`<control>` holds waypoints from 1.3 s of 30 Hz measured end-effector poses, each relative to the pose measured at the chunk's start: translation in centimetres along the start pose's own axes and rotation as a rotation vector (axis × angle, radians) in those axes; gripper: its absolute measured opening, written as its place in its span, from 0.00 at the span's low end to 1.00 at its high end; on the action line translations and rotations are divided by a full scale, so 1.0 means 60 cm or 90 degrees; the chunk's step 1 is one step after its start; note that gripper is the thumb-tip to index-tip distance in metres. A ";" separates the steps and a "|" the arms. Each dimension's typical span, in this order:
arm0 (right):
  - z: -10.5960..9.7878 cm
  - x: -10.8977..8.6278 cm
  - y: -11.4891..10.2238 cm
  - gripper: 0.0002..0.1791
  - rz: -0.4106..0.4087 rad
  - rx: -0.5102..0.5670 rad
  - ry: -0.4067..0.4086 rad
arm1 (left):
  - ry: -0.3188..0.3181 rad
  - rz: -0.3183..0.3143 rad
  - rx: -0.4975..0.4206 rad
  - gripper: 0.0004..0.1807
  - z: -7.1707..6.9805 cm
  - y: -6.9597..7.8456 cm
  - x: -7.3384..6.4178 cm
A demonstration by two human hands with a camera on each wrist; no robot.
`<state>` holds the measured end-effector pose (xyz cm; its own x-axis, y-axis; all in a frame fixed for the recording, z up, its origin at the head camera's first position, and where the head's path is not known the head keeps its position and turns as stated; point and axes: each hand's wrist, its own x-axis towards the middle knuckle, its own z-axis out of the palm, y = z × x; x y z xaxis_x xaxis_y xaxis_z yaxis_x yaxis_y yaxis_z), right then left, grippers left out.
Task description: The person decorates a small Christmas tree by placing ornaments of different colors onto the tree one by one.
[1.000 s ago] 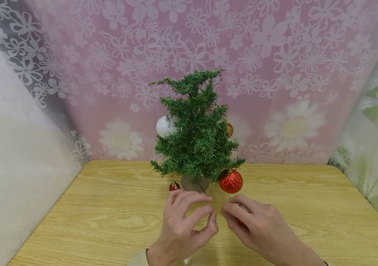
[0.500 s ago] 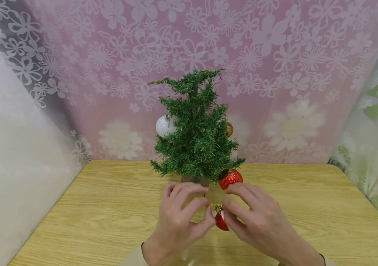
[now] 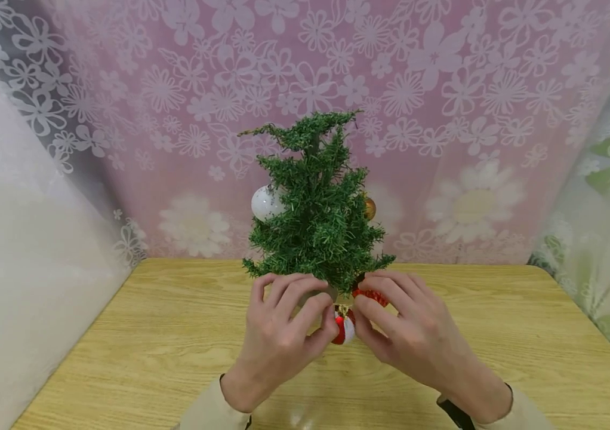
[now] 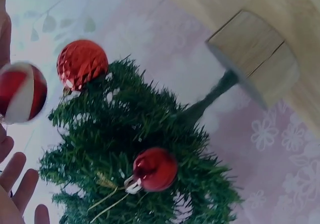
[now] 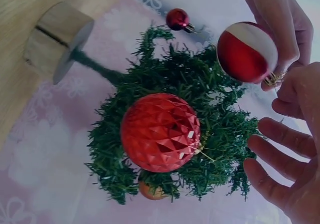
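Note:
A glossy red-and-white bauble (image 3: 344,329) hangs by a thin gold string just in front of the small artificial Christmas tree (image 3: 318,209). My left hand (image 3: 283,334) pinches one side of the string between thumb and index finger, and my right hand (image 3: 418,328) pinches the other side. Between them the string is spread, with the bauble's gold cap (image 5: 272,79) below. In the right wrist view, the other fingers of my right hand are spread. A large faceted red bauble (image 5: 161,133) hangs on the tree's lower right, partly behind my right hand in the head view.
A small red bauble (image 4: 156,169) hangs low on the tree's left side, hidden in the head view. Higher up are a white bauble (image 3: 266,204) and a gold one (image 3: 370,209). The tree's round wooden base (image 4: 255,53) stands on the wood-grain table (image 3: 176,310) before a floral curtain (image 3: 203,89).
Both hands have moved forward and up toward the tree, bringing the red-and-white bauble into view beneath its string. My hands now cover the small red bauble and part of the faceted one.

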<state>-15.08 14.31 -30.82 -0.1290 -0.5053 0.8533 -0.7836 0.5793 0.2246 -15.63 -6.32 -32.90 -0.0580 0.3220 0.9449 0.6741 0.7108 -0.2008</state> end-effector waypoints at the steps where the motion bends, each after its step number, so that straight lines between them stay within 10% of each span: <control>1: 0.001 0.004 0.001 0.16 -0.001 0.000 0.005 | 0.001 0.000 0.004 0.07 0.000 -0.002 0.004; 11: 0.007 0.047 0.017 0.15 -0.004 -0.021 0.013 | -0.013 -0.037 0.016 0.07 -0.007 -0.024 0.035; 20: 0.017 0.065 0.035 0.16 0.096 0.108 0.043 | -0.075 -0.162 -0.079 0.04 -0.004 -0.034 0.060; 39: 0.028 0.079 0.053 0.04 0.293 0.177 -0.016 | -0.168 -0.274 -0.093 0.04 0.013 -0.045 0.099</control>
<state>-19.20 12.67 -26.87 -0.5090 -0.2562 0.8217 -0.7735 0.5550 -0.3061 -18.35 -5.82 -26.93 -0.5232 0.1802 0.8329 0.6428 0.7252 0.2468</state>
